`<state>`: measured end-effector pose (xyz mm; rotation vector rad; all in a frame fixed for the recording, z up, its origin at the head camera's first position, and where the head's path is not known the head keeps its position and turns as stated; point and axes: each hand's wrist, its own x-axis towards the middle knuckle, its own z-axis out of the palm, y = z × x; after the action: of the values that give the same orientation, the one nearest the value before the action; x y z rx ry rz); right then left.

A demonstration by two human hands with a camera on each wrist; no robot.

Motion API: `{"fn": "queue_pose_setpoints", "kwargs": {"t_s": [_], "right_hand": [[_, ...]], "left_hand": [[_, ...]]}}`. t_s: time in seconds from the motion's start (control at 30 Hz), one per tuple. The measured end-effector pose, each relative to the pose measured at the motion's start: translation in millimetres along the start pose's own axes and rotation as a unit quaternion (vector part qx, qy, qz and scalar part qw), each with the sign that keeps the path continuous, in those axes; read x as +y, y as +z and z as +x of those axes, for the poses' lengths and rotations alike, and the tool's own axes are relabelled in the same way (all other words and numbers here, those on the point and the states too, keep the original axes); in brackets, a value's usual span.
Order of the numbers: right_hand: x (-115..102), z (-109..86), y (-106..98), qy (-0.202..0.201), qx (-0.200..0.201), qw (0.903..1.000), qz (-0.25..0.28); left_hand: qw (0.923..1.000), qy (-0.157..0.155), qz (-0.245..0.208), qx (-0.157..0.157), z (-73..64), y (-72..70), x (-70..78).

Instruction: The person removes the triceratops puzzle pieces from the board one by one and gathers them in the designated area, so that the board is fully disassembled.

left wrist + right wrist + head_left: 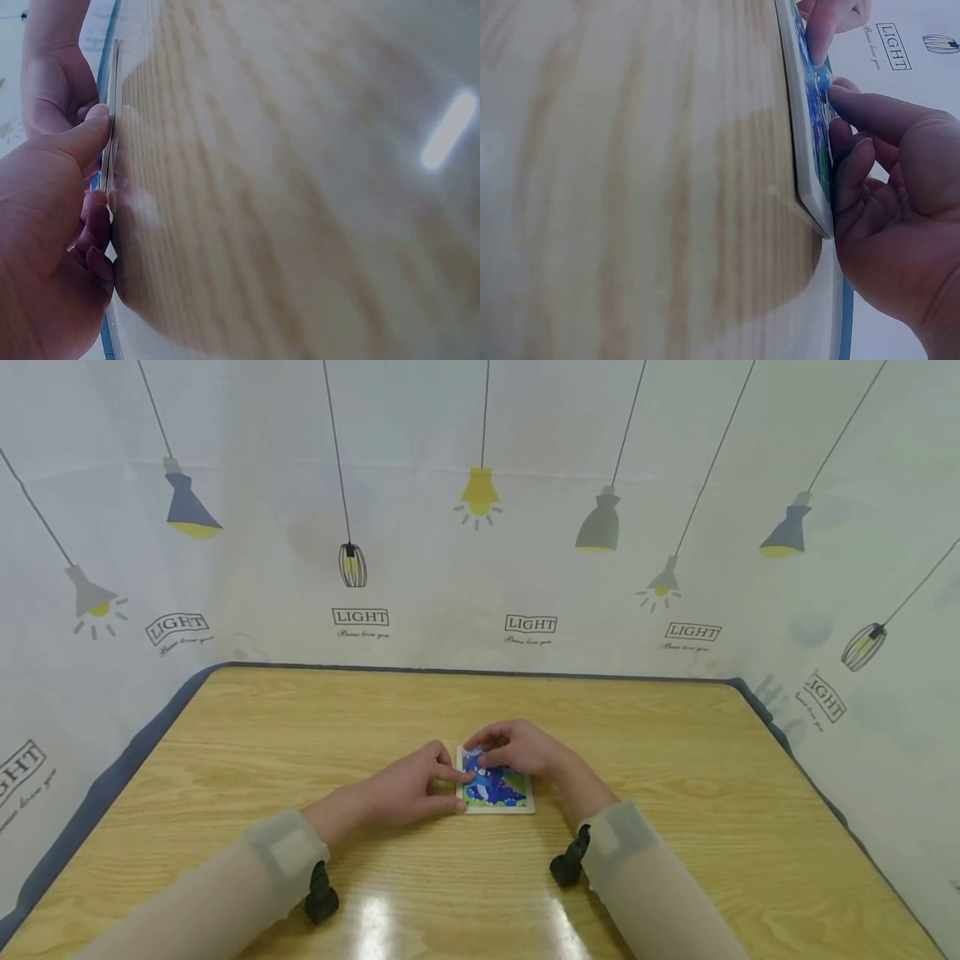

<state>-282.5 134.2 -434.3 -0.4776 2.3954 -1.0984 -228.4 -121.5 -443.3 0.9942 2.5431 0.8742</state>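
Pale walls (420,527) printed with blue, grey and yellow pendant lamps (480,487) and boxed LIGHT labels (361,617) stand behind and on both sides of a glossy, wood-grained surface (637,727). A dark blue border (107,789) lines its edges, and bright reflections (372,922) gleam nearest the viewer.

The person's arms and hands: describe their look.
The long, pale beige left sleeve and matching right sleeve each have a greyish patch near the cuff and a small black device beside it. The left hand and right hand are ungloved.
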Motion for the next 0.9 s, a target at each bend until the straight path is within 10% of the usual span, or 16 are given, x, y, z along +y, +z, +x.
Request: {"fn": "queue_pose_setpoints", "kwargs": {"t_s": [0.9], "right_hand": [[8.4,2.9,4.1,-0.01,0.044,0.9989,0.007]], "left_hand": [[0.9999,0.0,0.014,-0.001,-0.4,2.0,-2.5]]}}
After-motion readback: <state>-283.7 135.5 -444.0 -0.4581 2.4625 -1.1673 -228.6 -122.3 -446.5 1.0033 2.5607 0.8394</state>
